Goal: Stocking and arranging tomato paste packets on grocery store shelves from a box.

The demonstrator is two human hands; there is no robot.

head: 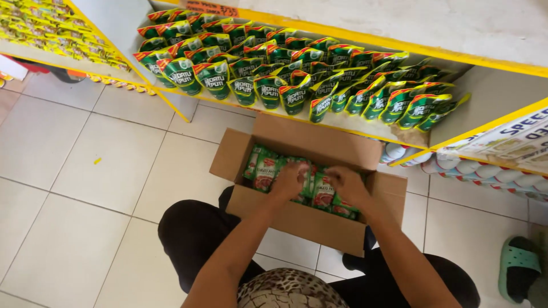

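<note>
An open brown cardboard box [297, 219] stands on the tiled floor in front of my knees. Green and red pouches [260, 170] fill its inside. My left hand [289, 179] reaches into the middle of the box, its fingers curled over the pouches there. Just to the right, my right hand [348, 183] is down among the same pouches. Whether either hand has closed around a pouch is hidden by the fingers and motion blur.
A low yellow-edged shelf [365, 130] behind the box carries rows of upright green pouches [297, 77]. White bottles [485, 169] lie under the shelf at right. Yellow packets [51, 31] fill a shelf at far left. A green sandal [516, 268] rests at lower right.
</note>
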